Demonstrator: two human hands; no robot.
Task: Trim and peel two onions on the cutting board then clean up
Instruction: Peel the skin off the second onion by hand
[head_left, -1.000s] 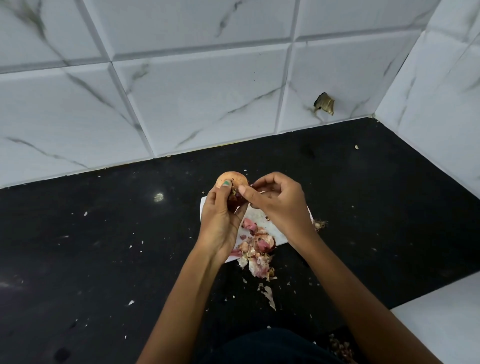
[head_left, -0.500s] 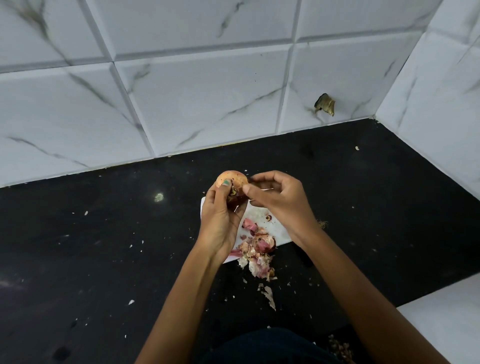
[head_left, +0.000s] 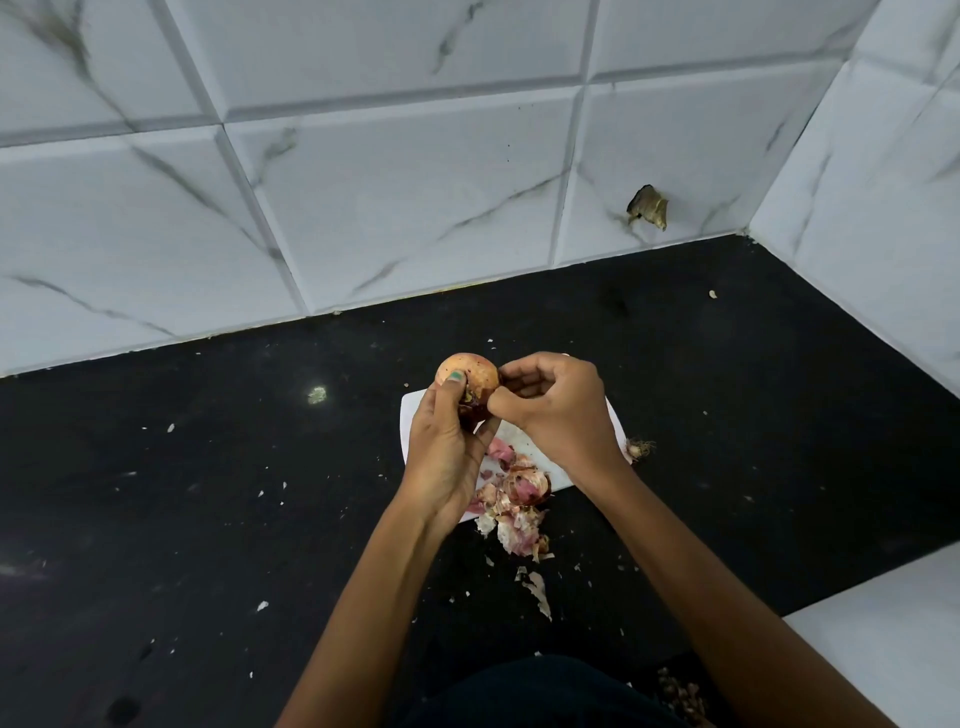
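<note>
The onion (head_left: 467, 375) is held in the air above the far left corner of the cutting board (head_left: 410, 421), at about 12 o'clock from the pile of peelings (head_left: 514, 499). Treat it as light, firm and round; the dry outer skin is thin, brittle and likely to tear into flakes, and the flesh beneath is probably slick. Your left hand (head_left: 441, 457) grips the onion from below, thumb pressed on its near face. Your right hand (head_left: 558, 410) is curled at 3 o'clock of the onion, fingertips pinching at its edge, apparently on a flap of skin. Take hold at a loose skin edge near the trimmed end and pull along the curve.

The pinched skin itself is too small to make out. Your hands cover most of the board, and no knife is visible. A root trimming (head_left: 640, 448) lies on the black counter (head_left: 208, 493) at the board's 3 o'clock edge. Whether a second onion lies among the peelings cannot be told.
</note>
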